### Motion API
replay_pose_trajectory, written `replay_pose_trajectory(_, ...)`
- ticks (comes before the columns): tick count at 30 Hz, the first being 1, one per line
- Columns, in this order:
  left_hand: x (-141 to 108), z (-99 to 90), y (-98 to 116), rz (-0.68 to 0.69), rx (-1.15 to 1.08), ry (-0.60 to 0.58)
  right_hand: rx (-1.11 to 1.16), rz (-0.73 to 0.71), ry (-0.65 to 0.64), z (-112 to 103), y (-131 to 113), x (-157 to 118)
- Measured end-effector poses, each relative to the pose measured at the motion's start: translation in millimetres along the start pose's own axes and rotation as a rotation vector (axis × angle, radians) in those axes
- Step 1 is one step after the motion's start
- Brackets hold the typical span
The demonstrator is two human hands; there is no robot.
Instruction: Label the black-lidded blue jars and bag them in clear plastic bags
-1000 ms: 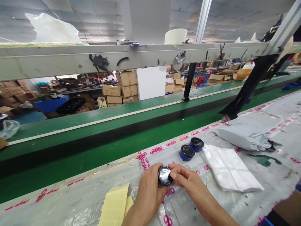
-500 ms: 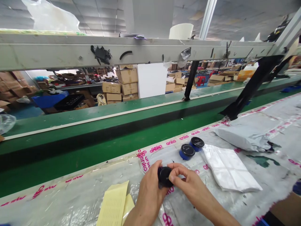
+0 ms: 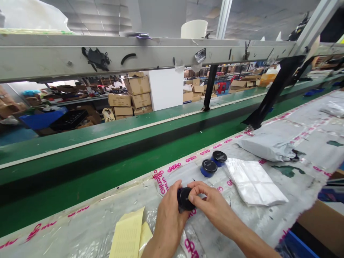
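A small round black-topped jar [image 3: 185, 199] is held above the covered table, its flat dark face turned up. My left hand [image 3: 170, 211] is wrapped around its left side, thumb and fingers closed on it. From the right, my right hand [image 3: 204, 196] pinches at the top's edge with thumb and forefinger. The fingers hide part of the jar's side. Just beyond my hands stand a blue jar with a black top [image 3: 209, 168] and a second such jar [image 3: 219, 158], side by side and touching or nearly so.
Folded white plastic bags [image 3: 256, 182] lie to the right, with a grey-white packet [image 3: 268, 147] behind them. Yellow printed paper slips [image 3: 127, 233] lie at left front. Past the table edge runs a green conveyor [image 3: 107, 168]. A black-wrapped post [image 3: 274, 95] and a beam [image 3: 150, 53] stand ahead.
The view has turned slightly to the right, so the surroundings sit further left in the picture. Both hands keep nearly the same hold on the jar.
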State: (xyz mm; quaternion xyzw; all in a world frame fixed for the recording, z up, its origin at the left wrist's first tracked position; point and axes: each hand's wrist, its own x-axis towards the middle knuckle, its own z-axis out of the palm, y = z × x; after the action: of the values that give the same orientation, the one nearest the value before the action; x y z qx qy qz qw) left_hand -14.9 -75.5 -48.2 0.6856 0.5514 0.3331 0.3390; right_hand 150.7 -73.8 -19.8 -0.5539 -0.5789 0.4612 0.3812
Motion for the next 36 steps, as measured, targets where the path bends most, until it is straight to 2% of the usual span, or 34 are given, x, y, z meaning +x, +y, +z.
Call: replay_pose_trajectory(36, 0.3, 1.5, -3.9, 0.024, 0.047, 0.002, 0.005, 0.003, 0.085, 4.9, 4.4, -1.9)
